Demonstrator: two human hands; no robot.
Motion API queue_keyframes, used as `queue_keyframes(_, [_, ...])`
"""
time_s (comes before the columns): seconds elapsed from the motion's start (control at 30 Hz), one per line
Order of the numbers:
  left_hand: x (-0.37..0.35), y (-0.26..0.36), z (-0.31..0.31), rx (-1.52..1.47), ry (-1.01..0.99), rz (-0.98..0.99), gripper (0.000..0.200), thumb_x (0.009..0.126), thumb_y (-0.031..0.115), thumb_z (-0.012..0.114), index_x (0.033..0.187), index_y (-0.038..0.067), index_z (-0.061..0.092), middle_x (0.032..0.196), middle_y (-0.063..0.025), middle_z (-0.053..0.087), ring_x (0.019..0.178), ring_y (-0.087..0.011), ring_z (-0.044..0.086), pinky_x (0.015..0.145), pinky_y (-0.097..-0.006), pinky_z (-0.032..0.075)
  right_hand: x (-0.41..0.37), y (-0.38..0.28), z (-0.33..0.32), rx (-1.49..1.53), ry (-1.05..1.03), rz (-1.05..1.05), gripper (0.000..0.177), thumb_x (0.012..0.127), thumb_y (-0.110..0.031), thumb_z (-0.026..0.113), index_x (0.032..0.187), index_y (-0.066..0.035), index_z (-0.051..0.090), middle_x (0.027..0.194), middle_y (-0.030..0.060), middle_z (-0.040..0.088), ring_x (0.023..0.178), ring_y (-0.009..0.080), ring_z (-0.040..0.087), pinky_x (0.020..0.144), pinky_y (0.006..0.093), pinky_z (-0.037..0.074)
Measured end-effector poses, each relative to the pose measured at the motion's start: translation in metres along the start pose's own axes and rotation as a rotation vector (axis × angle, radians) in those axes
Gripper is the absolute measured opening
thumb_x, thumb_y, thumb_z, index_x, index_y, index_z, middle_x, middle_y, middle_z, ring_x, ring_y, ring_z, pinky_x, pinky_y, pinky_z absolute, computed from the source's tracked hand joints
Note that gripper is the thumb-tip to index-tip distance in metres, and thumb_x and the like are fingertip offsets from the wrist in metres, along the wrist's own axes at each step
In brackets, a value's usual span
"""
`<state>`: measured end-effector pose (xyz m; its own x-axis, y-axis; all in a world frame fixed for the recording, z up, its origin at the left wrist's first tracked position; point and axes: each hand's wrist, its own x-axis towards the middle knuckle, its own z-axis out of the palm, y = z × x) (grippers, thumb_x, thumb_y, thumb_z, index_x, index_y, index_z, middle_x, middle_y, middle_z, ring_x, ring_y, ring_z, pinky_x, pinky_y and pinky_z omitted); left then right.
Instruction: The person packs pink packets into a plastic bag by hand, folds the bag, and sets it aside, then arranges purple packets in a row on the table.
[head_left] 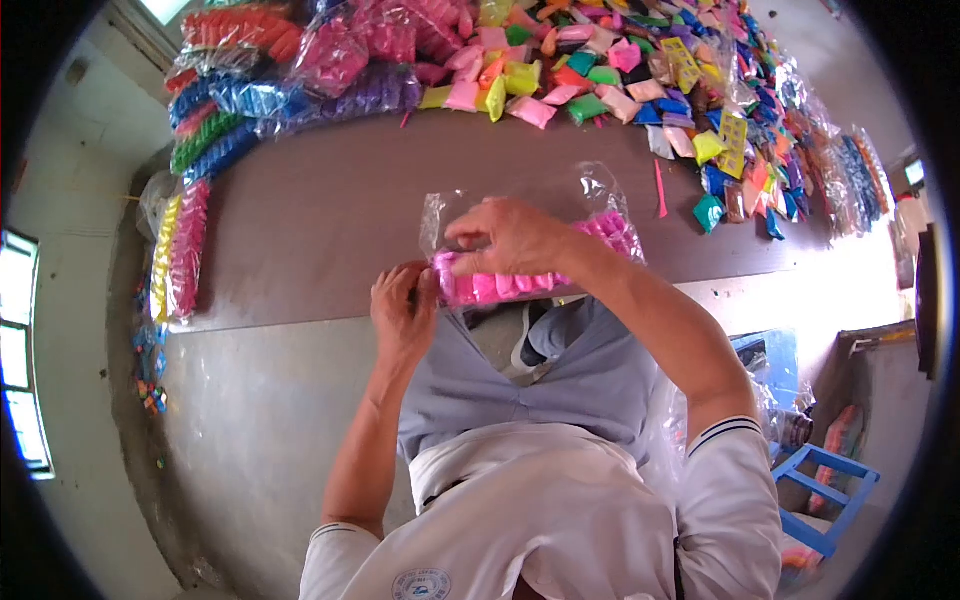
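Note:
A clear plastic bag (598, 185) filled with a row of pink packets (488, 289) lies at the table's near edge, in front of my lap. At its left end, my left hand (404, 303) has its fingers curled together, pinching the side of the bag. My right hand (512, 237) is over the middle of the bag, thumb and fingers apart, with nothing visible between them. Its palm and forearm hide part of the packets. The bag's loose film stands up behind both ends of the row.
Loose colourful packets (605, 75) are heaped along the back and right of the brown table (310, 215). Filled bags (260, 97) are stacked at the back left, and pink and yellow rows (188, 250) lie at the left edge. A blue stool frame (828, 490) stands at right.

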<state>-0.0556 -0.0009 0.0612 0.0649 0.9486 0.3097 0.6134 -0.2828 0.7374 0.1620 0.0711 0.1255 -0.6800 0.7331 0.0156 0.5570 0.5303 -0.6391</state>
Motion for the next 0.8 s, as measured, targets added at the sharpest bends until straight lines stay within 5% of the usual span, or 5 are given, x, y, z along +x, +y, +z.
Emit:
queue_keyframes(0.13, [-0.002,-0.001,-0.005,-0.038,-0.006,0.034,0.022,0.099,0.019,0.059,0.098,-0.001,0.07,0.098,-0.0134,0.068,0.084,-0.0274,0.061,0.08,-0.0395,0.046,-0.013,0.022,-0.05,0.035,0.236,0.132,0.04,0.084,-0.028,0.075,0.117,-0.006,0.069,0.108,0.0141,0.072,0.106,0.0321,0.066,0.095,0.0408,0.05])
queue_keyframes(0.2, [-0.001,0.003,-0.01,-0.248,-0.005,-0.145,0.025,0.101,0.022,0.061,0.101,-0.002,0.07,0.095,-0.0107,0.067,0.081,-0.0195,0.062,0.074,-0.0341,0.049,-0.019,0.047,-0.06,-0.256,0.357,0.157,0.046,0.083,-0.034,0.072,0.116,-0.003,0.068,0.107,0.0214,0.071,0.105,0.0364,0.067,0.094,0.0453,0.051])
queue_keyframes(0.23, [-0.002,-0.01,-0.009,-0.242,0.03,-0.068,0.027,0.101,0.024,0.062,0.105,-0.002,0.07,0.096,-0.0086,0.065,0.08,-0.0141,0.061,0.064,-0.0285,0.05,-0.019,0.059,-0.059,-0.259,0.363,0.16,0.046,0.083,-0.034,0.072,0.116,-0.003,0.068,0.107,0.0214,0.071,0.105,0.0364,0.067,0.094,0.0453,0.051])
queue_keyframes(0.47, [0.018,0.032,-0.038,-0.093,0.063,-0.056,0.034,0.101,0.029,0.063,0.111,-0.003,0.068,0.104,-0.0112,0.066,0.083,-0.0143,0.062,0.058,-0.0243,0.049,-0.008,0.071,-0.048,-0.568,0.114,0.29,0.053,0.079,-0.036,0.076,0.118,-0.001,0.067,0.116,0.0196,0.069,0.112,0.0365,0.063,0.1,0.0479,0.047])
queue_keyframes(0.8, [0.062,0.006,-0.004,0.137,-0.073,-0.023,0.029,0.088,0.031,0.074,0.089,0.002,0.071,0.106,-0.0163,0.067,0.095,-0.035,0.066,0.082,-0.0438,0.051,-0.064,0.114,-0.106,-0.428,0.009,0.47,0.037,0.083,-0.03,0.072,0.108,-0.003,0.072,0.102,0.018,0.072,0.097,0.0324,0.069,0.086,0.0423,0.053])
